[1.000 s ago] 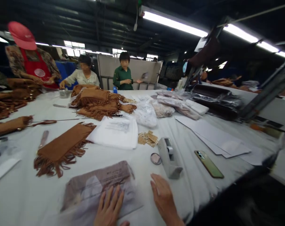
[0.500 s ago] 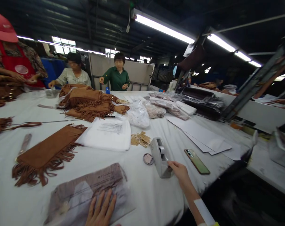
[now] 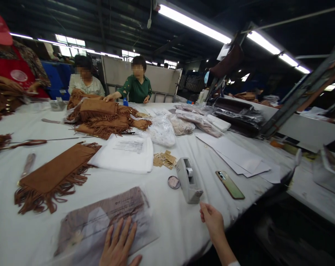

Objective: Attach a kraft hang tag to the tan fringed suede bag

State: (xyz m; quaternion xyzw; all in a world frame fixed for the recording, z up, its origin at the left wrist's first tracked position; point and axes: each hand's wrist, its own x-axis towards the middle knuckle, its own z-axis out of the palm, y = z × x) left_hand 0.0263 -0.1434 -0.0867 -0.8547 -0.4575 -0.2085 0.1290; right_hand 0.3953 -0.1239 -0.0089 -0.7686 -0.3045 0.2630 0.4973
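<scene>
My left hand (image 3: pixel 119 242) lies flat with its fingers spread on a clear plastic bag (image 3: pixel 125 207) that has a brownish-mauve folded item inside. My right hand (image 3: pixel 214 221) is pinched closed just off the near end of a grey tape dispenser (image 3: pixel 188 184). Whatever is between those fingertips is too small or clear to make out. A small round dish (image 3: pixel 173 182) with something pinkish in it sits left of the dispenser. Behind it lie several tan tags (image 3: pixel 164 159) with white strings.
A brown fringed suede piece (image 3: pixel 57 168) lies at left, beside a stack of white printed bags (image 3: pixel 123 153). Brown fringed goods (image 3: pixel 101 114) are heaped farther back. A phone (image 3: pixel 230 185) and white paper sheets (image 3: pixel 234 157) lie at right. Several co-workers stand across the table.
My right hand has drawn back from the dispenser's near end toward me, fingers still pinched. The left hand stays on the bag. A co-worker in green has reached to the suede heap.
</scene>
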